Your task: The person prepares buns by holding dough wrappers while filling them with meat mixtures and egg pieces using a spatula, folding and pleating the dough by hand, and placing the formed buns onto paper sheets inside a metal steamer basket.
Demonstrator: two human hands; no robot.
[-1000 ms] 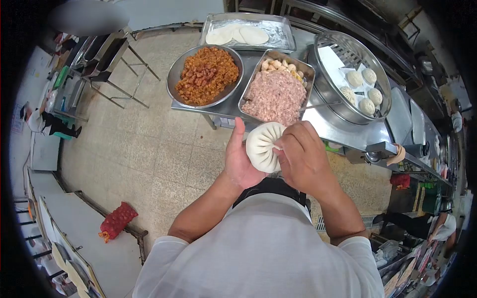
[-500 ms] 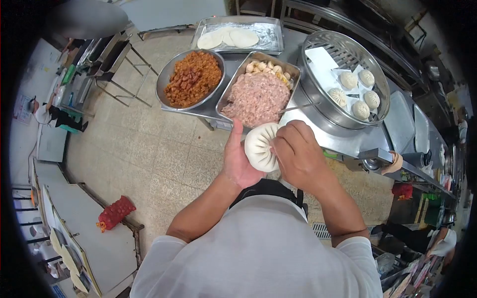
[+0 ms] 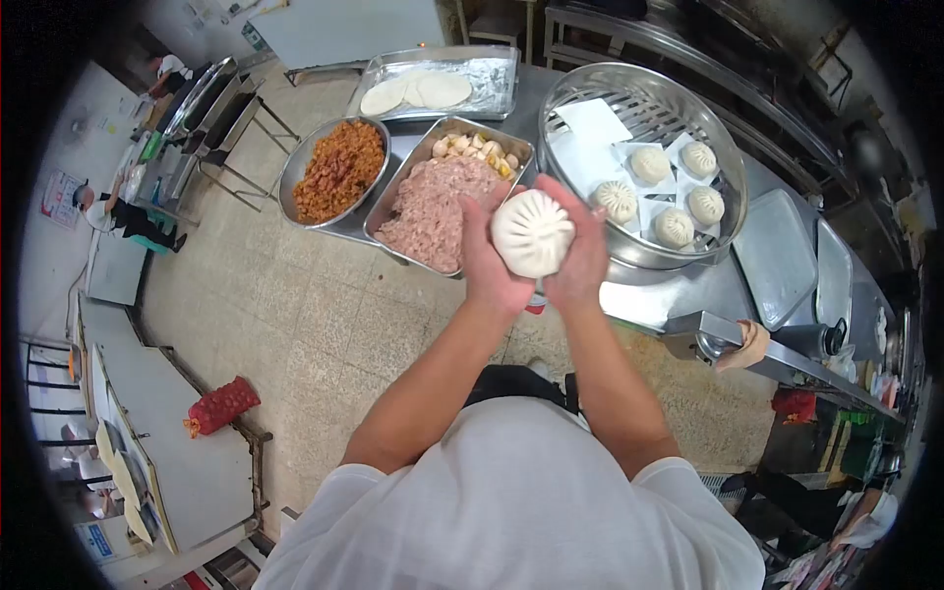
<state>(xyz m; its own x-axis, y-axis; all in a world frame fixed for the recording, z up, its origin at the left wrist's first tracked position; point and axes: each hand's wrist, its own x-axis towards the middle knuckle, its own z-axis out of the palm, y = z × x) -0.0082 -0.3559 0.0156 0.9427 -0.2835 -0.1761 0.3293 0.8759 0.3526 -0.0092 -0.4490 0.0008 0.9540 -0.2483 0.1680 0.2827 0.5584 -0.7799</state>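
Note:
A round pleated bun rests between my two hands, its gathered folds facing up. My left hand cups it from the left and below. Against its right side lies my right hand, so both hands hold it. Several pleated buns sit on white paper squares in the round metal steamer to the right. Just left of my hands is a metal tray of pink minced meat with pale pieces at its back end.
A bowl of reddish-orange filling stands left of the meat tray. Behind is a tray with flat dough rounds. Flat metal trays lie right of the steamer. A red mesh sack is at the lower left. Other people stand farther off.
The bun has moved up and slightly right, near the steamer. My right hand has left the pleats at its top and now cups its side. The view has shifted.

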